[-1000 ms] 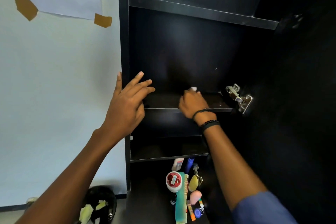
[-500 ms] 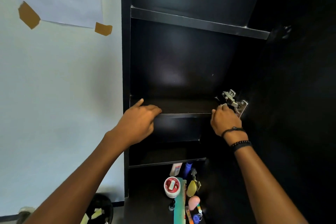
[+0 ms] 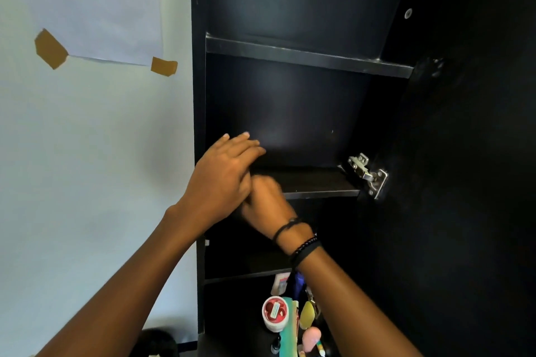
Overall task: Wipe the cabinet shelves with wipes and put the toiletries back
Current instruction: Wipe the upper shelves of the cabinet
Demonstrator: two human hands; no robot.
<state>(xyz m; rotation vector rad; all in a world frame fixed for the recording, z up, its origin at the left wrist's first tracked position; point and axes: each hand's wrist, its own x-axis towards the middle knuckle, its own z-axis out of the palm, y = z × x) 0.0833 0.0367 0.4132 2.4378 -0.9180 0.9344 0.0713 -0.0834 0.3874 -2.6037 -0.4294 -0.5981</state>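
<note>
Left hand (image 3: 223, 171) is in at the black cabinet (image 3: 198, 95), fingers straight and loose over the left end of the middle shelf (image 3: 319, 182). The right hand (image 3: 265, 203) is a blur just beneath it at the shelf's front edge, fingers half hidden, so I cannot tell whether they hold anything. The toiletries (image 3: 275, 311) are bunched on the lowest level, and a paper sheet (image 3: 95, 14) is taped to the pale wall (image 3: 87, 153) on the left.
</note>
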